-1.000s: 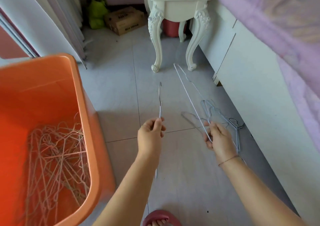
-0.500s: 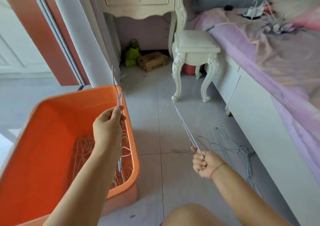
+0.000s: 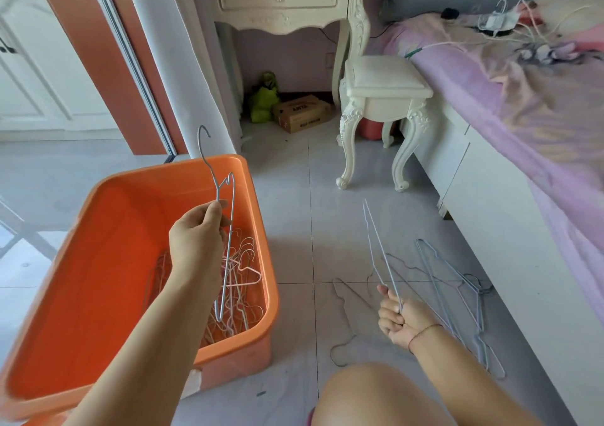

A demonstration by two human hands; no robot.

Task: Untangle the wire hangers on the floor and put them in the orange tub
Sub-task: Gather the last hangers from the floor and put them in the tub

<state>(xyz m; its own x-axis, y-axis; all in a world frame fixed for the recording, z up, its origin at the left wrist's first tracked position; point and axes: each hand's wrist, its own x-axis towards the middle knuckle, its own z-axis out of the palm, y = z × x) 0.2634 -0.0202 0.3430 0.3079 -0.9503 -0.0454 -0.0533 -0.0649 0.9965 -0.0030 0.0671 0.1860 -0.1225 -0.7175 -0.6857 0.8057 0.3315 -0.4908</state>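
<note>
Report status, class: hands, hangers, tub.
Left hand holds one hanger over the orange tub. Right hand grips another. More tangled on floor. Nothing blocking.

White carved stool (image 3: 387,89) stands beside the bed (image 3: 523,98) with pink cover. Cardboard box (image 3: 302,113) and green bag (image 3: 263,98) sit under the cream dressing bench (image 3: 277,0), cables (image 3: 510,26) on bed.

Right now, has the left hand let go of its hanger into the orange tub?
No, the left hand grips the grey hanger, held upright above the orange tub.
</note>
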